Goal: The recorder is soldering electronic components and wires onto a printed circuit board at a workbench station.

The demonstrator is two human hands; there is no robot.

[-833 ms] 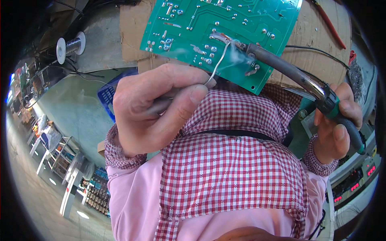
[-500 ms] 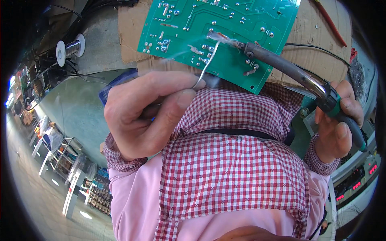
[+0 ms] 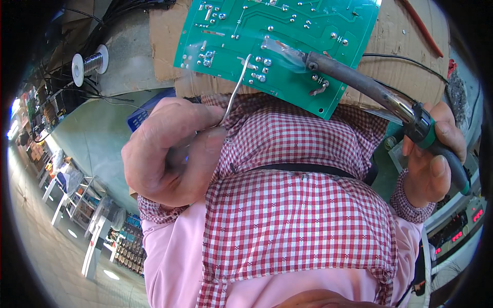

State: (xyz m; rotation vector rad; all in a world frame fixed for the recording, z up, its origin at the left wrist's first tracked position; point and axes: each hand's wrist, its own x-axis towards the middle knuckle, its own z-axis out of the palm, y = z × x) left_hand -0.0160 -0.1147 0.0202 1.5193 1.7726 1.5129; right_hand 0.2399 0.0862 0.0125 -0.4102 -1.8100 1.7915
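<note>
A green circuit board (image 3: 246,46) lies on cardboard, its face dotted with shiny solder joints. My right hand (image 3: 434,154) grips a soldering iron (image 3: 354,77) by its dark handle, and the iron reaches leftward across the board. Its tip is over the board's middle, wrapped in a wisp of smoke; whether it touches a joint I cannot tell. Between thumb and forefinger, my left hand (image 3: 174,149) pinches a bent length of solder wire (image 3: 236,93). The wire's upper end is over the board's lower left part, apart from the iron's tip.
A spool of wire (image 3: 90,65) stands at the left near dark cables (image 3: 118,20). Cardboard (image 3: 405,56) extends beneath the board, with a red stick-like tool (image 3: 422,28) and a black cable (image 3: 405,60) on the right. Devices with red lit displays (image 3: 457,236) are at the lower right.
My left hand has moved left and slightly down, drawing the solder wire away from the iron's tip. The right hand and iron have barely shifted. Smoke has spread around the tip.
</note>
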